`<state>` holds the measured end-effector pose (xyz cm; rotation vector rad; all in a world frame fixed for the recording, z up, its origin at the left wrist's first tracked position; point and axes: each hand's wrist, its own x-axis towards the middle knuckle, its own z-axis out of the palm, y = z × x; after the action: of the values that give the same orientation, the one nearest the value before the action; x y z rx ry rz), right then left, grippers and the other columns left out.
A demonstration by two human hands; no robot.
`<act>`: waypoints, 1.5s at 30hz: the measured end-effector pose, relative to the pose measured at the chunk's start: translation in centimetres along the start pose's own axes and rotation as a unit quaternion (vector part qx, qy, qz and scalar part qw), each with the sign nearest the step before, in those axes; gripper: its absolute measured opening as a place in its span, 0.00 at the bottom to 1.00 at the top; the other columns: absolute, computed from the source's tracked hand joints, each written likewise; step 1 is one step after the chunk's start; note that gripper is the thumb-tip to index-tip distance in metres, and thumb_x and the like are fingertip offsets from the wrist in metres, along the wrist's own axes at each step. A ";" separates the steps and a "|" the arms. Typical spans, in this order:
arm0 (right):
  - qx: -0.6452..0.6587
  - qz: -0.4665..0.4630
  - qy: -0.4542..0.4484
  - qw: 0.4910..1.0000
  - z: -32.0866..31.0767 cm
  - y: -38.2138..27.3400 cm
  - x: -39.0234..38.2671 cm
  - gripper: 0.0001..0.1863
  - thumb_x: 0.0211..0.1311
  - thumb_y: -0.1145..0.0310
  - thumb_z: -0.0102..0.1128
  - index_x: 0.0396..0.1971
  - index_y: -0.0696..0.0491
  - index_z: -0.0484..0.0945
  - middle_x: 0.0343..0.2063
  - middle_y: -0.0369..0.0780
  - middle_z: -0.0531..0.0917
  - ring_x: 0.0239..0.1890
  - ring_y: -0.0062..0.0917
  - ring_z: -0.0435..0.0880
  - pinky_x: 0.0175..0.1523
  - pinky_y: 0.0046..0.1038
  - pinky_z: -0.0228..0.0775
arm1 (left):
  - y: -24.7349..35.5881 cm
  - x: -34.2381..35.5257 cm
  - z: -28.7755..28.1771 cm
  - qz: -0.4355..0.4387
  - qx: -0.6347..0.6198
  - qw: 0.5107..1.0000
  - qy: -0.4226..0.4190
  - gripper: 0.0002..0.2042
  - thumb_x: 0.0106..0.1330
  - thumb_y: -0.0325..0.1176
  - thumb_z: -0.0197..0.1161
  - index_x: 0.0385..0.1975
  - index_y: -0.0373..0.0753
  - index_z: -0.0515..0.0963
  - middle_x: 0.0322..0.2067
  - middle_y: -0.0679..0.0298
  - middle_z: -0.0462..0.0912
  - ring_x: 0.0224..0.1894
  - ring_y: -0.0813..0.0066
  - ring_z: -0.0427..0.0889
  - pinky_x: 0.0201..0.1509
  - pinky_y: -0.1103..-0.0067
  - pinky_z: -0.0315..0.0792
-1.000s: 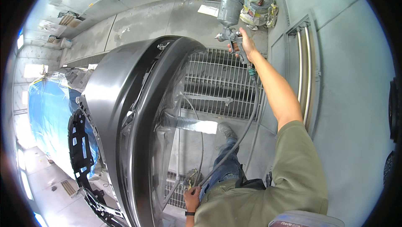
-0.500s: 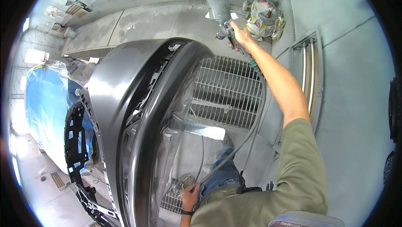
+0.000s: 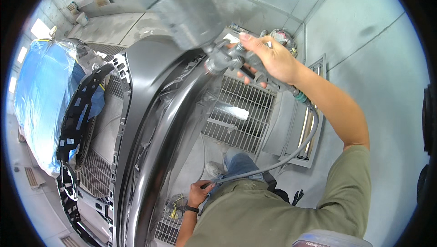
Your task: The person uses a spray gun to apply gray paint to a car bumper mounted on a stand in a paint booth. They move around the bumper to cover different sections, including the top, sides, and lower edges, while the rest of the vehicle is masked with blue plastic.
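My right hand (image 3: pixel 273 62) is closed round the grip of a spray gun (image 3: pixel 225 58), whose grey cup (image 3: pixel 184 12) sits on top, smeared by motion. The gun's nozzle points down and left, above the far end of a dark grey car bumper (image 3: pixel 157 165) that runs lengthwise to my left. From the gun's handle a grey air hose (image 3: pixel 296 153) curves down toward my waist. Low beside my hip, my left hand (image 3: pixel 199 192) is closed on that hose. Clear plastic film (image 3: pixel 193 119) hangs along the bumper's near side.
A car part or body wrapped in blue plastic film (image 3: pixel 45 106) stands at the far left. Floor grates (image 3: pixel 241 128) lie below the bumper. A lamp-like fixture with tubes (image 3: pixel 309 124) is set in the right wall. Crumpled wrapped material (image 3: pixel 284 40) lies by the back corner.
My right hand has brought the spray gun closer, down and left over the bumper's end. My view has shifted, and the left hand stays low at the hose.
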<state>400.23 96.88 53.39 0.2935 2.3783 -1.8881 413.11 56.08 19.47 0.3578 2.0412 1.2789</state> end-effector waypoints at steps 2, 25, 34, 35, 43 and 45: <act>0.046 -0.023 -0.083 0.995 1.2 -1.2 -0.6 0.36 0.73 0.37 0.44 0.55 0.57 0.79 0.25 0.40 0.84 0.23 0.18 0.83 0.18 0.19 0.71 | 0.1 -0.5 -0.4 -0.002 -0.014 1.000 -0.003 0.14 0.61 0.36 0.75 0.35 0.30 0.86 0.30 0.54 0.88 0.30 0.72 0.86 0.37 0.77 0.78; 0.240 0.279 0.160 0.916 -21.1 43.7 24.4 0.37 0.70 0.33 0.39 0.43 0.54 0.82 0.27 0.43 0.86 0.24 0.28 0.86 0.19 0.31 0.73 | 14.4 6.9 4.2 -0.223 0.143 0.951 0.159 0.13 0.63 0.37 0.70 0.39 0.33 0.86 0.27 0.55 0.87 0.29 0.71 0.85 0.36 0.76 0.75; 0.091 0.152 0.204 0.963 -20.1 33.9 22.6 0.33 0.72 0.36 0.46 0.48 0.53 0.80 0.26 0.39 0.81 0.28 0.29 0.88 0.19 0.30 0.75 | 10.3 7.5 3.8 -0.199 0.103 0.954 0.197 0.15 0.66 0.42 0.69 0.38 0.35 0.87 0.31 0.51 0.88 0.34 0.65 0.88 0.41 0.74 0.77; 0.083 0.133 0.208 0.965 -19.5 31.4 22.3 0.34 0.71 0.35 0.45 0.52 0.53 0.79 0.30 0.41 0.83 0.28 0.28 0.88 0.20 0.29 0.75 | 9.6 7.2 3.7 -0.187 0.093 0.956 0.204 0.15 0.65 0.43 0.70 0.38 0.35 0.87 0.33 0.50 0.88 0.36 0.63 0.88 0.41 0.74 0.78; 0.038 0.000 0.098 0.994 -10.3 17.1 18.2 0.33 0.74 0.38 0.46 0.56 0.54 0.79 0.26 0.39 0.85 0.24 0.21 0.85 0.17 0.22 0.70 | 5.0 4.7 3.4 -0.137 0.040 0.964 0.225 0.15 0.63 0.42 0.72 0.37 0.35 0.87 0.31 0.51 0.87 0.33 0.61 0.87 0.39 0.71 0.77; 0.023 -0.037 0.042 0.998 -7.7 14.5 16.8 0.32 0.74 0.39 0.46 0.57 0.54 0.79 0.27 0.39 0.85 0.25 0.19 0.85 0.18 0.20 0.70 | 4.0 4.5 3.7 -0.134 0.036 0.964 0.228 0.15 0.63 0.42 0.72 0.38 0.35 0.87 0.31 0.51 0.87 0.32 0.61 0.86 0.38 0.71 0.77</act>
<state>387.13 109.08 38.13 0.2980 2.4341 -2.0031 411.82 63.02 20.09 -0.2001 2.4200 1.1983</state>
